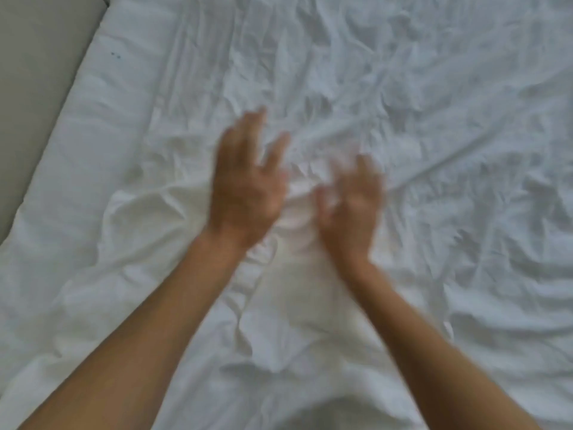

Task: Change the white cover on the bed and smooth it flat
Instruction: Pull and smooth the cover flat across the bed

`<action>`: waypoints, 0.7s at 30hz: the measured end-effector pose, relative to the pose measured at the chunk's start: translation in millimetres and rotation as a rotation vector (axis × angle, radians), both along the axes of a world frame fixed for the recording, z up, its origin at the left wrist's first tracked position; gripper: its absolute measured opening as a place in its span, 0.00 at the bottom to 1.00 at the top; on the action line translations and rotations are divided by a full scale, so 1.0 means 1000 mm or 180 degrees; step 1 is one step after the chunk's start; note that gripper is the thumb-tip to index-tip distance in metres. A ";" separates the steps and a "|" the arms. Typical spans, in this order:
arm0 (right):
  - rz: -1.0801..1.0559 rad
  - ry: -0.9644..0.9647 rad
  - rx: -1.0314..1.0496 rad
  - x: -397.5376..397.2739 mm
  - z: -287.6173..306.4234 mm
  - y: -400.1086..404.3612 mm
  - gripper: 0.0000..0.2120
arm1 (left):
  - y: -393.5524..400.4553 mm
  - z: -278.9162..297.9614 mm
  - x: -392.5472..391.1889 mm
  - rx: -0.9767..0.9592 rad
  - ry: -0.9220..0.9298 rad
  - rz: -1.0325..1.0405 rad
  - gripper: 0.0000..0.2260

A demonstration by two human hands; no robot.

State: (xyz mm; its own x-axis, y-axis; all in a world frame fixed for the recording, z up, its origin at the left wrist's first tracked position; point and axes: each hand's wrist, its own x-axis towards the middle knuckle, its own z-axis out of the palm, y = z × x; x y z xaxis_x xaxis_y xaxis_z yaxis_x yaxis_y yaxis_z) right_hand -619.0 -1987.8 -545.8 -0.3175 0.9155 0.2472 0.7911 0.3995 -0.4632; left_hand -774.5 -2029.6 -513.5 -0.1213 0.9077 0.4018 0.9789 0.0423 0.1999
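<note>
white cover (403, 103) spread over the bed, filling nearly the whole view, heavily wrinkled all over, creases radiating from a bunched-up ridge near centre, smoother strip along its left edge, two tiny dark specks near the upper-left edge, surface not flat.

cover (403, 119): plain white, no pattern
spots (115, 55): two dark, upper left of the cover
floor (34, 72): grey-beige, upper left
</note>
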 end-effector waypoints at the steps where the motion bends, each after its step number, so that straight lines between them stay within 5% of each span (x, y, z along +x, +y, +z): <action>1: -0.0781 -0.0256 -0.0083 0.024 0.004 0.036 0.28 | 0.009 0.000 0.017 -0.0098 0.0081 -0.0437 0.17; 3: -0.1842 -0.0776 -0.0833 0.082 0.005 0.096 0.33 | 0.009 -0.015 0.026 -0.0565 0.0188 -0.0990 0.19; 6: -0.2014 -0.1042 -0.1287 0.106 -0.004 0.115 0.35 | -0.039 -0.050 -0.029 -0.1154 0.0076 -0.0210 0.24; 11: 0.0074 -0.0899 -0.0715 -0.062 -0.033 -0.021 0.34 | -0.164 -0.049 -0.115 -0.1858 -0.0209 0.2002 0.31; 15: 0.2018 -0.0998 -0.1011 -0.159 -0.015 -0.176 0.30 | -0.232 -0.040 -0.128 -0.2184 -0.0332 0.2028 0.27; 18: 0.2473 -0.1132 -0.1249 -0.168 -0.001 -0.189 0.28 | -0.238 -0.037 -0.117 -0.2130 -0.0295 0.2090 0.25; 21: 0.2609 -0.0489 -0.1822 -0.157 0.018 -0.183 0.24 | -0.227 -0.023 -0.112 -0.1858 -0.0553 0.2206 0.21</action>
